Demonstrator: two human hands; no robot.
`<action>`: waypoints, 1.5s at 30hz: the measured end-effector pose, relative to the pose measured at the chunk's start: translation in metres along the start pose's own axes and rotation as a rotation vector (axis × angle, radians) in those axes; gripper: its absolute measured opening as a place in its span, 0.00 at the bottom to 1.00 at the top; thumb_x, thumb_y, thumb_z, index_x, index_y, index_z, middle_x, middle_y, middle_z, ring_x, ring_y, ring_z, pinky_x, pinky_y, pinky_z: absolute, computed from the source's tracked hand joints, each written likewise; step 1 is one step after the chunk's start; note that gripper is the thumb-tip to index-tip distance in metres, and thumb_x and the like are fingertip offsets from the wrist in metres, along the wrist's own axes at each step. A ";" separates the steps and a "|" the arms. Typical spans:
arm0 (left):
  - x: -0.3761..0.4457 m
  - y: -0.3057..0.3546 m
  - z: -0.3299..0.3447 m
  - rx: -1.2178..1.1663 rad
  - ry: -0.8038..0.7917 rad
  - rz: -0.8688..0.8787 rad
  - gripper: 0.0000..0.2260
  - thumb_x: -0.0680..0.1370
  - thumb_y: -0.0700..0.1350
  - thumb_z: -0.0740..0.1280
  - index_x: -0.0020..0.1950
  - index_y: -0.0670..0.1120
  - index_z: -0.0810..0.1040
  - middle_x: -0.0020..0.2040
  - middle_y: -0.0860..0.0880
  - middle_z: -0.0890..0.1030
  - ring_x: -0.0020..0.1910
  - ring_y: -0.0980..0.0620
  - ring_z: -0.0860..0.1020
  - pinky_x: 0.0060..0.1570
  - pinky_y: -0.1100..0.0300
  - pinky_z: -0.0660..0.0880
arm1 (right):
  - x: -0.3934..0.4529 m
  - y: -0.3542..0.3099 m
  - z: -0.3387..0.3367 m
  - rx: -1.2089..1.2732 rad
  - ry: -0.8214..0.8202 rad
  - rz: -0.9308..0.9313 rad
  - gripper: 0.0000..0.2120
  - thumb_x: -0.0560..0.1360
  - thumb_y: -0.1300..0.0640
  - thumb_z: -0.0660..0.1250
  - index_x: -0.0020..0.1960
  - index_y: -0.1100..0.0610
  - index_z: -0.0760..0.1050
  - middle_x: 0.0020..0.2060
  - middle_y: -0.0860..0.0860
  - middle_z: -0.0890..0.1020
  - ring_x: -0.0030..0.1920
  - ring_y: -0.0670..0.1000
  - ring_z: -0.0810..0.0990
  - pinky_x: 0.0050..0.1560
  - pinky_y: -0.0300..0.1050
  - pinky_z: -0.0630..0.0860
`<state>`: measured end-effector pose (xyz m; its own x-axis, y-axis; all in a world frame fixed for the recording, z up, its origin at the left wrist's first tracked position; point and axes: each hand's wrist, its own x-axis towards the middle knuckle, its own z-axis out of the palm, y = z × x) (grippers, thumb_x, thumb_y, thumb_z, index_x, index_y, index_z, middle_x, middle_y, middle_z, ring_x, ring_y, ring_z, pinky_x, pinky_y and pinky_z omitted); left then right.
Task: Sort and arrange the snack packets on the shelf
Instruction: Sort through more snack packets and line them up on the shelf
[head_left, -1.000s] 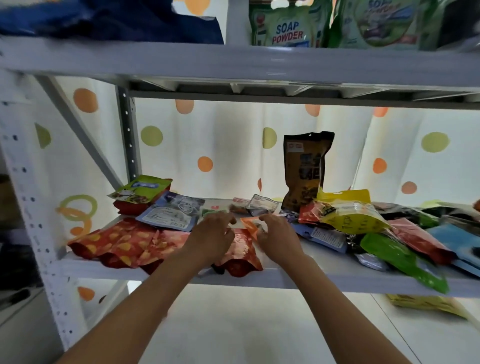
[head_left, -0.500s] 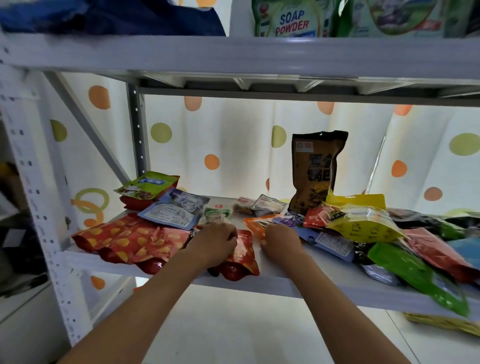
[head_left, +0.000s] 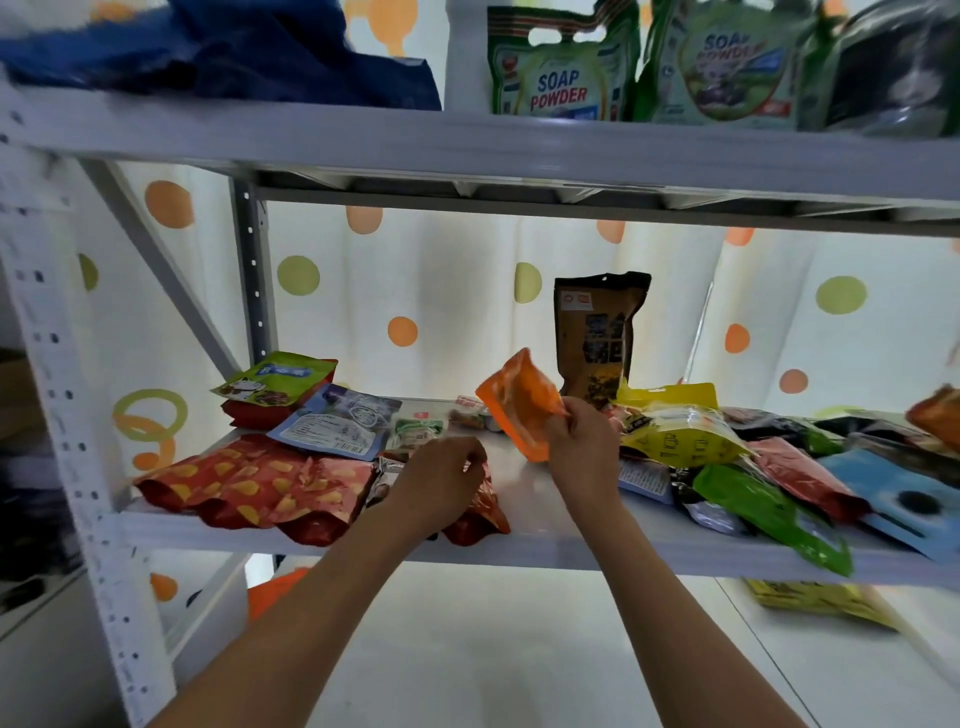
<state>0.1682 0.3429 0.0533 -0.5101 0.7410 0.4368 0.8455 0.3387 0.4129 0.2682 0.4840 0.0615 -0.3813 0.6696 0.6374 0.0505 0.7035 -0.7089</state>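
Far left on the shelf (head_left: 524, 540) lie my red packets (head_left: 249, 488) with yellow spots, flat, with a green packet (head_left: 275, 376) and a blue-white one (head_left: 337, 421) behind them. My left hand (head_left: 441, 483) rests on a red packet (head_left: 480, 514) near the front edge, fingers curled over it. My right hand (head_left: 582, 447) pinches an orange packet (head_left: 519, 402), lifted and tilted. A brown pouch (head_left: 597, 332) stands upright behind; mixed packets (head_left: 769, 467) are heaped to the right.
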 end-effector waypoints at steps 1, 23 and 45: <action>-0.002 0.002 -0.001 -0.033 0.013 0.001 0.10 0.80 0.43 0.61 0.53 0.44 0.81 0.52 0.47 0.82 0.51 0.47 0.78 0.48 0.56 0.71 | -0.004 -0.008 -0.005 0.085 0.040 0.039 0.10 0.76 0.63 0.58 0.38 0.60 0.75 0.29 0.51 0.73 0.29 0.46 0.68 0.30 0.43 0.62; -0.117 0.029 -0.032 -1.251 0.307 -0.271 0.18 0.74 0.53 0.72 0.63 0.57 0.74 0.56 0.57 0.81 0.54 0.54 0.81 0.50 0.57 0.80 | -0.181 -0.091 -0.015 0.745 -0.108 0.538 0.11 0.79 0.63 0.60 0.57 0.62 0.78 0.46 0.58 0.86 0.47 0.58 0.85 0.45 0.51 0.82; -0.280 -0.058 -0.007 -1.105 0.189 -0.573 0.10 0.74 0.44 0.74 0.54 0.48 0.81 0.49 0.53 0.85 0.49 0.53 0.83 0.44 0.58 0.79 | -0.326 -0.051 -0.004 0.577 -0.287 0.682 0.09 0.75 0.57 0.70 0.54 0.57 0.82 0.47 0.51 0.86 0.47 0.50 0.85 0.45 0.44 0.81</action>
<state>0.2613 0.1119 -0.0875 -0.8515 0.5226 0.0435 -0.0411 -0.1491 0.9880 0.3931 0.2307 -0.1086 -0.6552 0.7553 -0.0158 -0.0894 -0.0983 -0.9911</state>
